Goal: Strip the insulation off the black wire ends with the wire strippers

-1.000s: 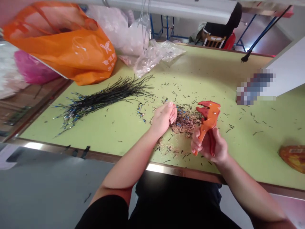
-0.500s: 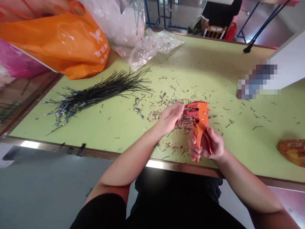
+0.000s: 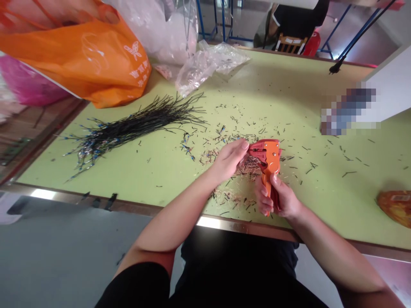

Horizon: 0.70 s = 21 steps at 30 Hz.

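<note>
Orange-and-red wire stripper (image 3: 271,159), upright above the scraps (image 3: 249,166), near the front edge of the surface (image 3: 289,98); right hand (image 3: 276,196) closed round its handles. Left hand (image 3: 231,156), fingertips together, at its jaws. Open room lies behind.

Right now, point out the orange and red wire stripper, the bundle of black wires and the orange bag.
Orange and red wire stripper (image 3: 272,164): head view, on its orange body.
Bundle of black wires (image 3: 138,124): head view, its middle.
Orange bag (image 3: 111,68): head view, front side.
</note>
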Motion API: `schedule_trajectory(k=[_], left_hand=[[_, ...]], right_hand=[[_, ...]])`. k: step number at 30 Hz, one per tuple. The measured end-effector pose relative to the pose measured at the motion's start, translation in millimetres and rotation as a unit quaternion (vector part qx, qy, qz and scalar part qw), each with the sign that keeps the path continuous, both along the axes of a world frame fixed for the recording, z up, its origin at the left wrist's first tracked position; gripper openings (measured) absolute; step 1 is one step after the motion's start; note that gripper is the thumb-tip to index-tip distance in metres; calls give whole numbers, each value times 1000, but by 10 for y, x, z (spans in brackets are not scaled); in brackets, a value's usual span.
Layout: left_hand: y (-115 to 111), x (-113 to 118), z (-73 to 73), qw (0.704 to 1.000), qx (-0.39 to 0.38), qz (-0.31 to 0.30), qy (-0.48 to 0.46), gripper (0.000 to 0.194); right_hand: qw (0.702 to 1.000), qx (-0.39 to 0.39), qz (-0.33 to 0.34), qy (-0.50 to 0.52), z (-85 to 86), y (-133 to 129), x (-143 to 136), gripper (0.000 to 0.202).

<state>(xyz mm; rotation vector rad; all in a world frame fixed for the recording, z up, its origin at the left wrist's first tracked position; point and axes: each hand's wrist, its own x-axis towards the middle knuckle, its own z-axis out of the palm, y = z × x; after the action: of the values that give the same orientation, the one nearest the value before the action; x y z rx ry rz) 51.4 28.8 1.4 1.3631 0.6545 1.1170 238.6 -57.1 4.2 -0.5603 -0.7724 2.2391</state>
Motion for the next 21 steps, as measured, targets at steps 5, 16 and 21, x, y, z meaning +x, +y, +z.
schedule_trajectory(k=[5,16,21], left_hand=[[-7,34,-23,1000,-8,15,3,59],[-144,124,124,988,-83,-30,-124,59],[-196,119,218,974,-126,-75,-175,59]], right_hand=[[999,4,-30,-40,-32,-20,-58,59],[995,74,-61,35,-17,-141,-106,55],[994,76,-72,20,37,-206,-87,58]])
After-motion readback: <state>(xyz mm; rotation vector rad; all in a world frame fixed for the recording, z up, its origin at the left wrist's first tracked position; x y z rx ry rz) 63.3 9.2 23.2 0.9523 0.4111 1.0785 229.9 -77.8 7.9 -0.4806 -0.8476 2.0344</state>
